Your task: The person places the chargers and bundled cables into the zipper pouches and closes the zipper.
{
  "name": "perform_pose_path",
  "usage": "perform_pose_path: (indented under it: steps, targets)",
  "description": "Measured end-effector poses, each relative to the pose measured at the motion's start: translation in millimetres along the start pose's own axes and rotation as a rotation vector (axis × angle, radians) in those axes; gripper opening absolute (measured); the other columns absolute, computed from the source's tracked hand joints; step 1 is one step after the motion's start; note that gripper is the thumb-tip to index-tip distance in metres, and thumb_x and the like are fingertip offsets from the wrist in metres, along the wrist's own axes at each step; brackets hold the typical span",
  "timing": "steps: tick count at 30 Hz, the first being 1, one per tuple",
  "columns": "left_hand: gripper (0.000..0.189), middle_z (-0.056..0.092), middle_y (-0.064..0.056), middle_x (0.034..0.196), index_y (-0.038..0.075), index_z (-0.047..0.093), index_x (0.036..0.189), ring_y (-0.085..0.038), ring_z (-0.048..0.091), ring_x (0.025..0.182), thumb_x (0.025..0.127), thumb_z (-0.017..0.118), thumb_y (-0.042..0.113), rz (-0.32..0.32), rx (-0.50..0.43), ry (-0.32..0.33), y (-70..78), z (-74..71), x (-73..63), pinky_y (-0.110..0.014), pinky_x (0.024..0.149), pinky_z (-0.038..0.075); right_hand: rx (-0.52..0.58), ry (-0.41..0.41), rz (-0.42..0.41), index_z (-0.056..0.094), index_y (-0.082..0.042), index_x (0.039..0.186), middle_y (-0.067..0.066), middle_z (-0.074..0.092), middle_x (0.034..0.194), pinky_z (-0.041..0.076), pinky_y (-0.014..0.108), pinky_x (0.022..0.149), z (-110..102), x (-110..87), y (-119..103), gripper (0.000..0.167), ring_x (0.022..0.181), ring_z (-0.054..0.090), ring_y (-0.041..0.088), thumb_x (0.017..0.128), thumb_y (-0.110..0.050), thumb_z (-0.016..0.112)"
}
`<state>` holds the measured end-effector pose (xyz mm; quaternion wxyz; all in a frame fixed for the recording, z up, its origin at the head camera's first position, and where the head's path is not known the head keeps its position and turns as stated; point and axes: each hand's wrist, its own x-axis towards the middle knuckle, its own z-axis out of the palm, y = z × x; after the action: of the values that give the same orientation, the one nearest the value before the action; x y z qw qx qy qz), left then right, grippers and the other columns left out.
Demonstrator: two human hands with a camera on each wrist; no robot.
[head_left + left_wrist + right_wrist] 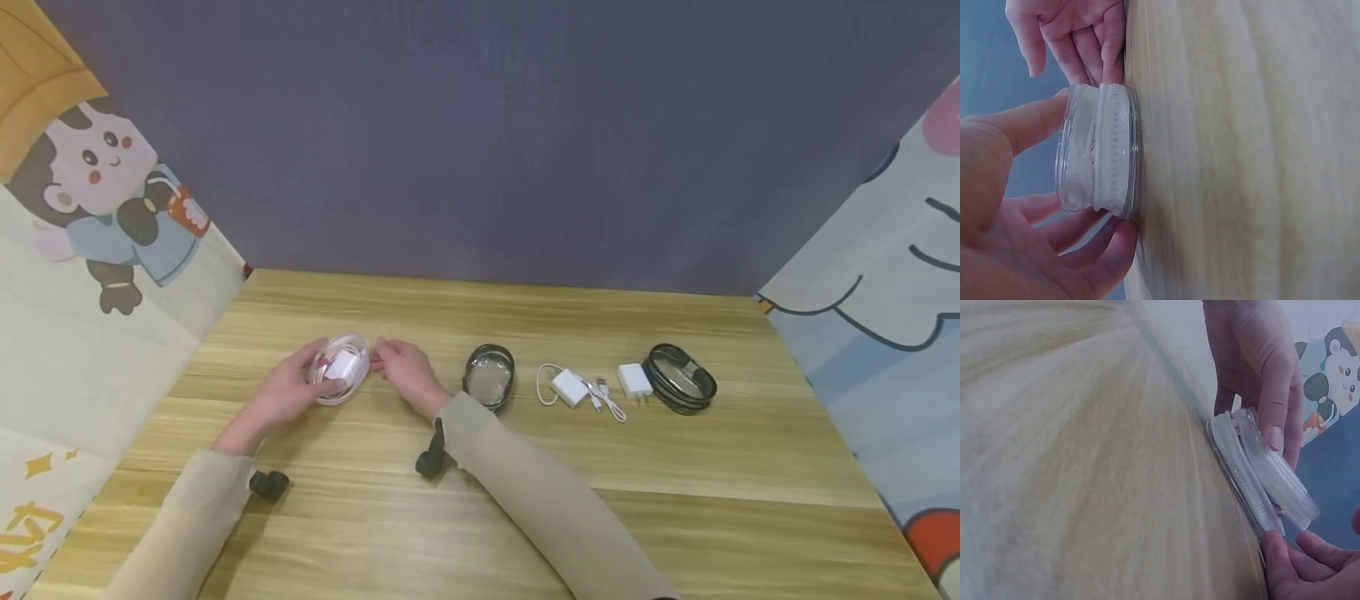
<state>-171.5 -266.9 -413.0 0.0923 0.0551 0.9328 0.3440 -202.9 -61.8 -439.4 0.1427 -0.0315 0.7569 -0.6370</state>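
In the head view my left hand point(288, 387) grips a round clear zip case point(362, 383) at the table's left, thumb on its upper face and fingers round the far side. Through the case show a white charger point(345, 367) and a coiled pale cable. The left wrist view shows the case's white zipper band point(1113, 147) edge-on. At the case's right side is my right hand point(405, 371). Its fingertips point(1274, 540) touch the rim, with the thumb standing apart. Near those fingertips the two halves spread apart in the right wrist view.
Right of my right hand lies a black-rimmed round case point(489, 379). Further right are a white charger point(570, 387), a white cable point(611, 404), another white charger point(634, 380) and a second black-rimmed case point(681, 379). A dark panel point(510, 150) stands behind the table.
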Motion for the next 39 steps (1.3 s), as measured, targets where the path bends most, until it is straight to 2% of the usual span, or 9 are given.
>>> perform_pose_path:
  steps: [3,8,13,17,22,28,31,35,39]
  targets:
    - [0.098,0.035,-0.036,0.148,-0.003,0.02,0.155,-0.054,0.038,0.132,0.085,0.078,0.035,-0.006,-0.054,0.0,0.6,0.0,0.6,-0.068,0.107,0.03,-0.001,-0.002,0.0,0.066,-0.005,0.122,0.001,0.072,0.101,0.055,0.03,0.085,-1,-0.3,0,0.039,0.095,0.067,0.017,0.104,-0.035,0.049]
    - [0.104,0.034,-0.036,0.147,-0.005,0.015,0.155,-0.053,0.04,0.13,0.081,0.083,0.022,-0.029,-0.149,-0.005,0.5,0.2,2.8,-0.066,0.108,0.031,-0.056,-0.011,-0.03,0.067,-0.009,0.118,-0.002,0.07,0.103,0.054,0.029,0.085,-1,-1.0,1,0.028,0.095,0.064,0.013,0.095,-0.025,0.067]
    - [0.101,0.035,-0.039,0.143,-0.012,0.02,0.151,-0.054,0.04,0.127,0.078,0.084,0.017,-0.052,-0.179,-0.018,1.3,-1.6,6.1,-0.066,0.107,0.031,-0.025,-0.043,-0.055,0.067,-0.01,0.113,-0.002,0.07,0.105,0.053,0.026,0.087,1,-1.5,3,0.028,0.098,0.065,0.011,0.087,-0.014,0.076]
    - [0.095,0.039,-0.039,0.141,-0.015,0.024,0.147,-0.051,0.042,0.126,0.078,0.083,0.014,-0.089,-0.268,-0.076,1.0,-3.8,8.8,-0.062,0.107,0.035,-0.026,-0.048,-0.065,0.067,-0.01,0.113,-0.003,0.07,0.104,0.054,0.024,0.086,2,-2.6,4,0.031,0.097,0.065,0.01,0.084,-0.013,0.079]
    - [0.099,0.035,-0.038,0.142,-0.006,0.011,0.15,-0.045,0.044,0.125,0.08,0.08,0.007,-0.141,-0.446,-0.146,-0.4,-4.9,9.7,-0.053,0.106,0.039,-0.073,-0.049,-0.102,0.069,-0.012,0.115,-0.004,0.071,0.106,0.053,0.022,0.086,4,-3.0,8,0.032,0.096,0.065,0.007,0.085,-0.016,0.079]
    - [0.099,0.027,-0.035,0.15,0.001,0.005,0.155,-0.042,0.042,0.129,0.087,0.076,0.013,-0.178,-0.566,-0.14,-0.6,-3.3,8.9,-0.04,0.101,0.046,-0.091,-0.059,-0.172,0.069,-0.013,0.123,-0.003,0.07,0.116,0.052,0.022,0.089,6,-5.1,8,0.032,0.102,0.064,0.007,0.091,-0.016,0.073]
    - [0.099,0.026,-0.03,0.153,0.002,0.006,0.157,-0.039,0.042,0.13,0.088,0.075,0.016,-0.209,-0.629,-0.135,-1.0,-0.3,9.4,-0.035,0.098,0.05,-0.093,-0.053,-0.181,0.069,-0.015,0.123,-0.004,0.07,0.117,0.052,0.022,0.091,6,-6.5,8,0.03,0.104,0.063,0.007,0.092,-0.017,0.071]
    - [0.095,0.031,-0.026,0.151,0.001,0.008,0.157,-0.028,0.051,0.122,0.089,0.073,0.013,-0.204,-0.723,-0.13,-1.0,3.0,9.6,-0.032,0.095,0.052,-0.058,-0.009,-0.171,0.07,-0.018,0.119,-0.009,0.07,0.113,0.051,0.023,0.091,4,-9.1,6,0.03,0.103,0.062,0.005,0.09,-0.019,0.075]
    - [0.087,0.043,-0.017,0.144,0.002,0.01,0.158,-0.015,0.059,0.112,0.093,0.067,0.007,-0.144,-0.87,-0.141,-0.7,3.2,10.5,-0.029,0.096,0.051,0.043,0.029,-0.131,0.071,-0.015,0.113,-0.009,0.069,0.102,0.056,0.028,0.082,1,-14.7,-1,0.027,0.093,0.066,0.009,0.087,-0.021,0.078]
